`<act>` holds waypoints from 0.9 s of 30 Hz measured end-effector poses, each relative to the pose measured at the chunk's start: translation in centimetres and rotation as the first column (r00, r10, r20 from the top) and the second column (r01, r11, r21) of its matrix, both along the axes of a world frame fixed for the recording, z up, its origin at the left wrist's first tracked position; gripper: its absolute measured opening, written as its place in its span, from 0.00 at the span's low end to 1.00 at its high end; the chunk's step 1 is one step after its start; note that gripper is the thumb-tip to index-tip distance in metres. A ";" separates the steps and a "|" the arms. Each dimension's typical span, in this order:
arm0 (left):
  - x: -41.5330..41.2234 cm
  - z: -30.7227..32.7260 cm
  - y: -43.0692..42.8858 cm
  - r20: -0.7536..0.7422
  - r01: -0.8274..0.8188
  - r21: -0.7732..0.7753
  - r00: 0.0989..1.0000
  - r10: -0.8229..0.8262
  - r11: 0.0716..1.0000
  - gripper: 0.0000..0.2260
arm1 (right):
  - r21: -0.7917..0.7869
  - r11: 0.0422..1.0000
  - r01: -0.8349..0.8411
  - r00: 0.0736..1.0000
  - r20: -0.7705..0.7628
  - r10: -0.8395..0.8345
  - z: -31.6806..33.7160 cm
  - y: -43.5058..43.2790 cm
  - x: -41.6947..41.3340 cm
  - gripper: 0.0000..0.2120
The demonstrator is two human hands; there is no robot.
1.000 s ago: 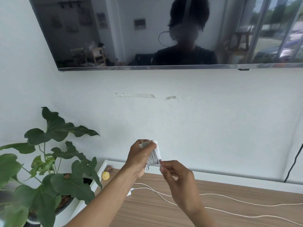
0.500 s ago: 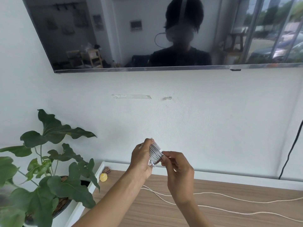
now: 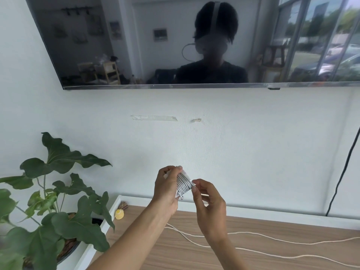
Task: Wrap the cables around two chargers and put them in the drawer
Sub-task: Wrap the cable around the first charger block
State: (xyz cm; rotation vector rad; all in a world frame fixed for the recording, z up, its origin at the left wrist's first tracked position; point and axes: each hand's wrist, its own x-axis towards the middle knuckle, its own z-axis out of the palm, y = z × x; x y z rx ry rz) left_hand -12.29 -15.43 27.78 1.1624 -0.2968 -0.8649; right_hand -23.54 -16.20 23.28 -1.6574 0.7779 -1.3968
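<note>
- Charger (image 3: 184,184), cable (image 3: 185,189) wound on: my left hand (image 3: 165,191) grips it.
- My right hand (image 3: 209,201) pinches the cable.
- Risk: releasing before tucking lets turns spring loose.

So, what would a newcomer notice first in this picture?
The cable-wrapped charger sits mid-frame: the left hand grips it, the right hand pinches its edge. Above hangs a dark television; a leafy plant fills the lower left, and a loose cable lies on the wooden top.
</note>
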 end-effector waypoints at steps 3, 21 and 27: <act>0.0 0.0 0.2 0.118 0.036 -0.027 0.992 -0.033 0.999 0.06 | -0.019 1.000 0.006 0.999 -0.044 -0.007 0.5 -0.3 -0.4 0.03; 1.6 -1.2 1.9 0.707 0.430 0.162 0.577 -0.409 0.888 0.17 | 0.087 0.977 -0.196 0.797 -0.566 0.210 6.6 -7.1 -3.1 0.13; 1.2 -2.1 1.9 0.721 0.476 0.271 0.476 -0.504 0.837 0.32 | 0.082 0.968 -0.239 0.652 -0.725 0.222 8.9 -7.2 -1.7 0.14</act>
